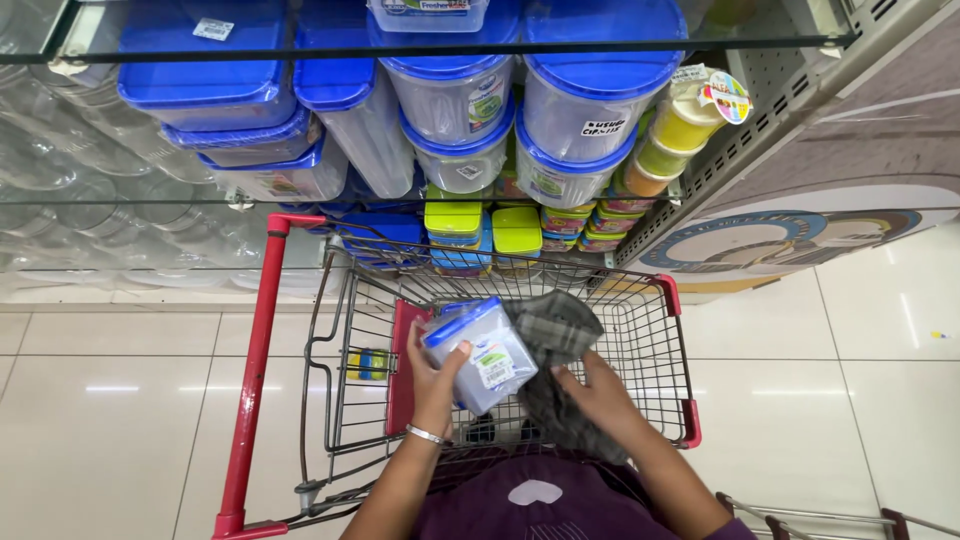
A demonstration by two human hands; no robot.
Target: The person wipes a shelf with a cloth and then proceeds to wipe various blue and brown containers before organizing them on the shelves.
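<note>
Over red wire shopping trolley [660,330]: our left hand [432,375] grips clear blue-lidded plastic container [482,352]; right hand [600,395] clutches grey checked cloth [555,335]. One-handed hold; container could slip, we judge.

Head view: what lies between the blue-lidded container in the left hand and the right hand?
A grey checked cloth lies between the container and the right hand, over the cart.

A clear plastic container with a blue lid [480,352] is held by the left hand [432,378] above a red-trimmed wire shopping cart [640,330]. A grey checked cloth [555,335], possibly a bag, is gripped by the right hand [598,392]. Blue-lidded containers [585,95] are stacked on glass shelves [440,47] beyond the cart.
</note>
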